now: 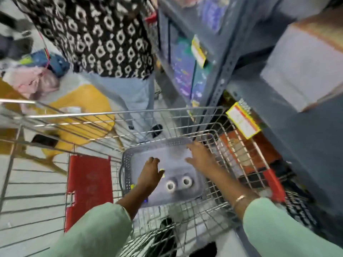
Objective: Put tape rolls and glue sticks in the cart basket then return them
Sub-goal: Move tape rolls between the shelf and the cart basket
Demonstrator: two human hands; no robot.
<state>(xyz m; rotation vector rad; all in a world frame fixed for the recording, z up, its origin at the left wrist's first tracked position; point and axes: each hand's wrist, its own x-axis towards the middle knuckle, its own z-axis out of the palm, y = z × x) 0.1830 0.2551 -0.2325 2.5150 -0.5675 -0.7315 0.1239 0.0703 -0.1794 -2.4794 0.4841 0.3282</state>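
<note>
With both hands open and empty over the basket, left hand and right hand, two tape rolls lying just right of the left hand, likely the return step: grasp one next.

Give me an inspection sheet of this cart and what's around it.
Surface: grey basket sits inside the wire cart; its floor is mostly bare.
Job's things: two tape rolls lie side by side in the basket. Yellow bits at the left hand; too blurred to tell whether they are glue sticks.
Clutter: red flap in the cart, left of the basket.
Hands: left hand over the basket, fingers curled down, grip not readable; right hand open, fingers spread, holding nothing.
Cables: nothing seen.
Surroundings: shelves with yellow price tags on the right; another person stands beyond the cart; yellow stool on the left.
</note>
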